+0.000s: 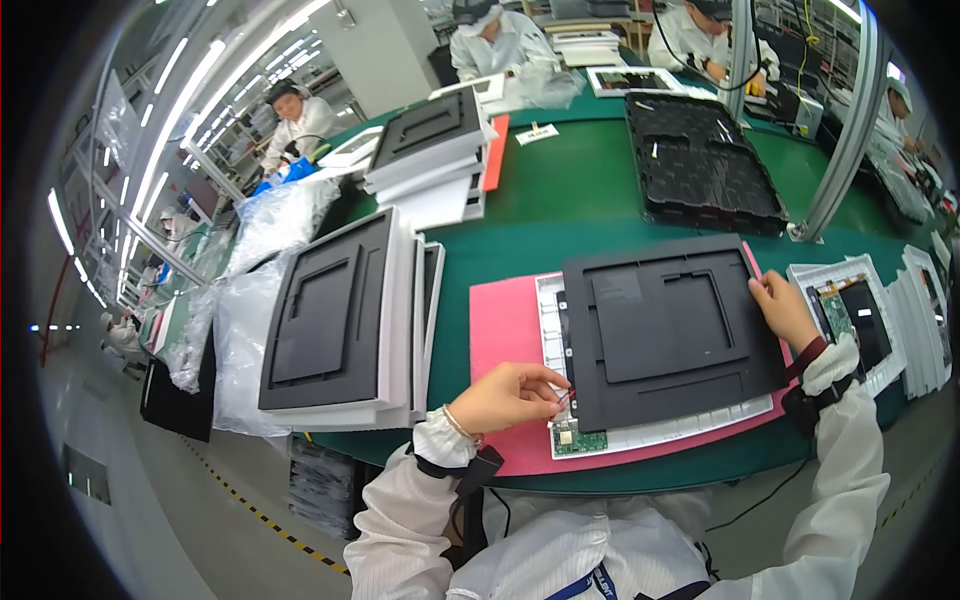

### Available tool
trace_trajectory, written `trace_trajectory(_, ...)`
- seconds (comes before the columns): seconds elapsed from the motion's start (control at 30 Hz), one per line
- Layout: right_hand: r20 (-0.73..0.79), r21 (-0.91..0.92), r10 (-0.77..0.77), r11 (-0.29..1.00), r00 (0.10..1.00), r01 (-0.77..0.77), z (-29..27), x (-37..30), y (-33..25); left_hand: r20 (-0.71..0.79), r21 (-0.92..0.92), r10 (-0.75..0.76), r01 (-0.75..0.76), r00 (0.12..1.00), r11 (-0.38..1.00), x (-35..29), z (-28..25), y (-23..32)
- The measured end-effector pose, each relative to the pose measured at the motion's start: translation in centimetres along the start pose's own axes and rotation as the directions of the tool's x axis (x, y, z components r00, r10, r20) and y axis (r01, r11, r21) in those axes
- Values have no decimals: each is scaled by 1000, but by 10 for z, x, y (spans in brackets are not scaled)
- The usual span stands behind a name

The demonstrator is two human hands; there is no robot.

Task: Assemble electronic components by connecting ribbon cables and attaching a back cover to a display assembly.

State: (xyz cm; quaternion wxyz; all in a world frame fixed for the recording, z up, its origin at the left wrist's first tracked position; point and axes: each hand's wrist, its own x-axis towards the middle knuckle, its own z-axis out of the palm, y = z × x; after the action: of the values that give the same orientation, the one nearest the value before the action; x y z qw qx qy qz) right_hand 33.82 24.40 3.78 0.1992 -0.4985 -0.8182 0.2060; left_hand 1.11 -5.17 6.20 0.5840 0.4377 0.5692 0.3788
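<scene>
At the near edge of the green tabletop (pixel 590 200), the black panel (pixel 670 325) is pinched at its near-left corner by the left hand (pixel 505 395) and gripped at its right edge by the right hand (pixel 785 310). It is laid over a white frame (pixel 660 432) on a pink mat (pixel 500 330). A stack of like panels (pixel 335 315) is noted toward the left edge, and a black tray (pixel 700 160) toward the far edge.

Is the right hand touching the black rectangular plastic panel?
Touching. The head view shows the right hand with its fingers on the right edge of the black rectangular plastic panel, no gap visible.
</scene>
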Motion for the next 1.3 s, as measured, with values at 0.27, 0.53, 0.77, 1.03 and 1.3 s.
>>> trace_trajectory(0.27, 145, 36, -382, 924, 913, 381, -39, -33, -109, 70, 175, 74, -86, 995, 981, 4, -3, 3)
trace_trajectory(0.53, 569, 263, -745, 567, 349, 780, 35, -74, -208, 140, -12, 202, -202, 969, 979, 20, -14, -25)
trace_trajectory(0.77, 394, 233, -913, 209, 105, 950, 78, -76, -220, 122, -26, 286, -285, 951, 958, 22, -17, -38)
trace_trajectory(1.03, 350, 256, -937, 92, -4, 962, 97, -76, -219, 119, -79, 394, -387, 912, 919, 22, -21, -44)
trace_trajectory(1.3, 475, 283, -874, 262, 102, 923, 89, -74, -216, 11, 13, 362, -362, 932, 932, 23, -22, -44)
